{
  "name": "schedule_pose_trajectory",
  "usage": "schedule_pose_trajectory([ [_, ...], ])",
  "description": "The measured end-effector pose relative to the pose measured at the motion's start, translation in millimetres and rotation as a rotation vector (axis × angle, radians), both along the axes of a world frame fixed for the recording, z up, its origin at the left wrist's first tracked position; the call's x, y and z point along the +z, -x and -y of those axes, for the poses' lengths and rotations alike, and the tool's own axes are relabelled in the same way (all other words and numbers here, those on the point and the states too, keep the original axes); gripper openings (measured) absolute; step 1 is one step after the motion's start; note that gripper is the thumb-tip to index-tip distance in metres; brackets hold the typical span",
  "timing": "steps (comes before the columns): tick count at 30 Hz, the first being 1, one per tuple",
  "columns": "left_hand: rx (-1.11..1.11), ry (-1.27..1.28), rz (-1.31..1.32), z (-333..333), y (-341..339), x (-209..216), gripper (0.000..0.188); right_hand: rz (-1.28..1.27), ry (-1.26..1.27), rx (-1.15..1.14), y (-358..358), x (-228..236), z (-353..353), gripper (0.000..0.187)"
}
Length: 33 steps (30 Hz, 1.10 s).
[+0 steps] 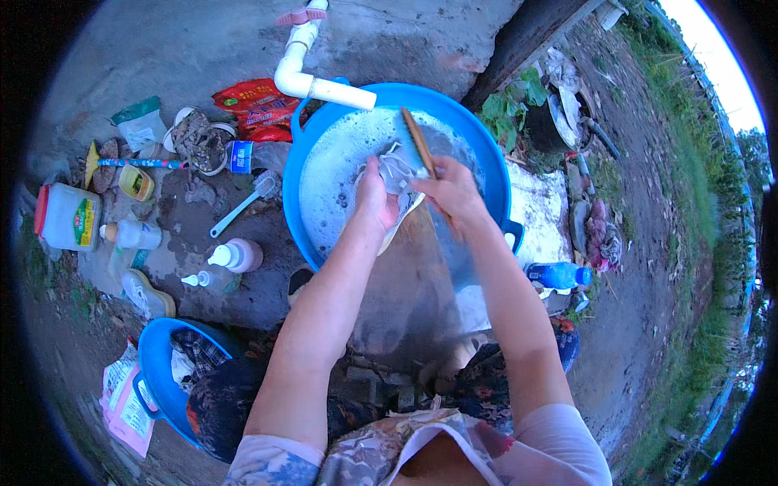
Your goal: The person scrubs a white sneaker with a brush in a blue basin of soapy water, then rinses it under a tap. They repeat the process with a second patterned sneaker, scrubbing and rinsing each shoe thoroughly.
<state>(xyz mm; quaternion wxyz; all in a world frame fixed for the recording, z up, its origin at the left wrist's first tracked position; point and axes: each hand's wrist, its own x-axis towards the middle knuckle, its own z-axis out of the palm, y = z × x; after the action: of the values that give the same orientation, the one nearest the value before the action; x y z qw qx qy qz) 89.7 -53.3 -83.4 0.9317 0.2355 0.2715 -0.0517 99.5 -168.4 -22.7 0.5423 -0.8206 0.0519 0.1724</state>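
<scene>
Over a large blue tub (pixel 295 212) of sudsy water, my left hand (pixel 376 197) grips a grey-and-white lace-up shoe (pixel 396 172). Its laces face up, and my fingers and wrist hide part of it. In my right hand (pixel 454 193) is a brush with a wooden handle (pixel 418 139), which sticks up and away from me. The brush's bristle end lies by the shoe's opening, largely covered by my fingers. Beneath both hands a brown board (pixel 412 279) slopes out of the tub toward me.
A white pipe (pixel 328 91) with a tap reaches over the tub's far rim. Left are a white scrub brush (pixel 243 206), a pump bottle (pixel 237 255), another shoe (pixel 148 293) and a blue basket (pixel 166 356) with cloth. Right lies a blue bottle (pixel 559 275).
</scene>
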Motion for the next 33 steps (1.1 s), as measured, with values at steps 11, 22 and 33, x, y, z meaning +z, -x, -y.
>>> schedule_pose_trajectory([
  [11, -0.026, 0.1, -0.041, -0.2, -1.6, 11.1, 0.05, -0.078, -0.29, 0.013, 41.8, 19.2, 10.9, 0.042],
  [22, -0.062, -0.001, -0.091, 1.3, -6.7, -16.0, 0.029, 0.284, 0.123, 0.03, 68.3, -6.4, 59.3, 0.034],
  [33, -0.001, -0.029, -0.088, 1.8, 4.9, 15.2, 0.031, 0.453, 0.675, 0.182, -31.1, -31.9, -16.6, 0.046],
])
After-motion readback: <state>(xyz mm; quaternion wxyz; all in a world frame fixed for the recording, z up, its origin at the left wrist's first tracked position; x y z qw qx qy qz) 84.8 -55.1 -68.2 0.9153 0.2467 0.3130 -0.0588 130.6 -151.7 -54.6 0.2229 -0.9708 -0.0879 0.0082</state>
